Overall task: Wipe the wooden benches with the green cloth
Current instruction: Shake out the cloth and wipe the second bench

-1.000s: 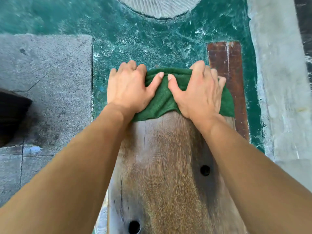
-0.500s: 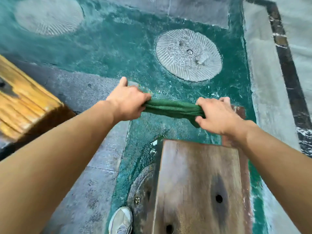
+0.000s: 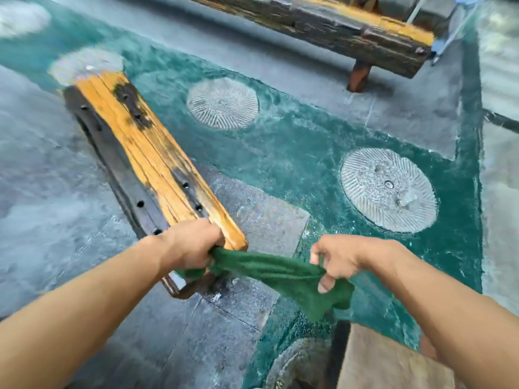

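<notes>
From my head camera I count two hands, one cloth and three wooden surfaces.

My left hand (image 3: 193,245) is clenched round one end of the green cloth (image 3: 275,269), fingers (image 3: 214,240) curled under so that a small tuft pokes out behind the fist. My right hand (image 3: 345,256) pinches the other end between the thumb and the bent fingers (image 3: 316,252), and the loose corner hangs below it. The cloth is bunched into a thick band, held in the air between my hands. Its left end is just over the near end of the orange wooden surface (image 3: 146,164); I cannot tell whether it touches the wood.

That orange wooden surface runs away from me to the upper left, with dark scorched-looking patches, dark side rails and several small round holes. The second, the dark wooden surface (image 3: 337,26), lies across the top of the view on a reddish leg, its top streaked yellow. Of the third, the pale wooden surface (image 3: 387,360), I see only a corner at the bottom right, below my right forearm.

The floor (image 3: 295,153) is green with grey stone slabs (image 3: 252,220) set in it. Two round grooved stone discs (image 3: 223,103) show sharply, a third peeks in at the bottom edge, and two more pale rounds at the upper left are too blurred to make out.
</notes>
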Tool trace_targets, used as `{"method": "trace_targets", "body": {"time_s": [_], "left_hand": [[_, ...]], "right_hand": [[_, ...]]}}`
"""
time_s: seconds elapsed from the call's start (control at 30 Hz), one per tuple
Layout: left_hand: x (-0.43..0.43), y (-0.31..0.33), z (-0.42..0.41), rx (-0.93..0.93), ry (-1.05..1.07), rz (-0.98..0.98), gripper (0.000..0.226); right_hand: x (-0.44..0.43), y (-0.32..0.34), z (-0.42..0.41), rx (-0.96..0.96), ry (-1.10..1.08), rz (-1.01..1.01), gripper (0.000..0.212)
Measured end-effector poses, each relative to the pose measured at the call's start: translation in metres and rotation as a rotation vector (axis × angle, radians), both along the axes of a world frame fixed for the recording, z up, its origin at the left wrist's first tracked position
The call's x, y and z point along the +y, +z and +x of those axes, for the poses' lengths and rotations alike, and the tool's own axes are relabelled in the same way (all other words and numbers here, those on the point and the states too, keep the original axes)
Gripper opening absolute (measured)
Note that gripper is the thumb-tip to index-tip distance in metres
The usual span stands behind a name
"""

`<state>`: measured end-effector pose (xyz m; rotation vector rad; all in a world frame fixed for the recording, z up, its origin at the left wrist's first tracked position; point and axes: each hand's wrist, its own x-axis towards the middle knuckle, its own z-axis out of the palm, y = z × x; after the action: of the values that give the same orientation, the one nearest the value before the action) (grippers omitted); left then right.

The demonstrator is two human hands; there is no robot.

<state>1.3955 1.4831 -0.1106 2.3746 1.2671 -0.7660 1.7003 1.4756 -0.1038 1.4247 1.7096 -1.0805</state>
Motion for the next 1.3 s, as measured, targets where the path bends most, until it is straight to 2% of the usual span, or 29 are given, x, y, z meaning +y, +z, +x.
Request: {"method": "trace_targets", "body": {"time_s": [0.07,0.1,0.17,0.2,0.27,0.33,0.47,0.57,0.63,0.7,0.77,0.87,0.97,1.03,1.13,1.3], "left_hand": [[0.005,0.003,-0.013,-0.011,0.063,0.005,0.024],[-0.003,0.013,-0.052,-0.016,0.154,0.026,0.027],[-0.002,0.014,-0.067,-0.053,0.217,0.071,0.03],[-0.011,0.016,-0.093,-0.074,0.269,0.1,0.03],[-0.014,0.014,-0.102,-0.108,0.28,0.107,0.023],[-0.027,0.014,-0.123,-0.119,0.367,0.097,0.025],[-0.041,0.011,-0.136,-0.224,0.507,-0.006,0.035],[-0.046,0.015,-0.154,-0.256,0.581,-0.128,0.041],[-0.038,0.017,-0.166,-0.269,0.622,-0.167,0.038],[-0.032,0.016,-0.176,-0.298,0.689,-0.205,0.031],[-0.023,0.005,-0.188,-0.314,0.765,-0.192,0.023],[-0.008,-0.017,-0.195,-0.298,0.787,-0.127,0.019],[0.006,-0.037,-0.202,-0.232,0.821,-0.004,0.011],[0.009,-0.042,-0.207,-0.199,0.83,0.1,0.013],[0.017,-0.053,-0.209,-0.166,0.887,0.164,0.016],[-0.004,-0.084,-0.182,-0.104,1.041,0.072,0.031]], "right_hand": [[0.007,0.013,-0.008,-0.019,-0.03,0.08,0.047],[0.017,0.018,-0.042,0.008,0.048,0.125,0.047],[0.023,0.028,-0.048,0.005,0.073,0.212,0.041],[0.03,0.031,-0.072,0.014,0.134,0.2,0.037],[0.032,0.034,-0.074,0.042,0.106,0.151,0.027],[0.042,0.037,-0.094,0.074,0.122,0.085,0.009],[0.054,0.041,-0.102,0.161,0.032,0.155,0.048],[0.065,0.049,-0.11,0.243,-0.047,0.1,0.06],[0.08,0.053,-0.113,0.274,-0.095,0.072,0.056],[0.104,0.046,-0.117,0.289,-0.146,0.038,0.036],[0.136,0.03,-0.129,0.227,-0.03,0.05,0.019],[0.168,0.004,-0.145,0.087,0.208,0.166,0.014],[0.199,-0.017,-0.164,0.12,0.235,0.285,0.017],[0.209,-0.017,-0.176,0.164,0.246,0.379,0.019],[0.23,-0.03,-0.184,0.201,0.288,0.418,0.019],[0.224,-0.065,-0.18,0.142,0.404,0.334,0.021]]}}
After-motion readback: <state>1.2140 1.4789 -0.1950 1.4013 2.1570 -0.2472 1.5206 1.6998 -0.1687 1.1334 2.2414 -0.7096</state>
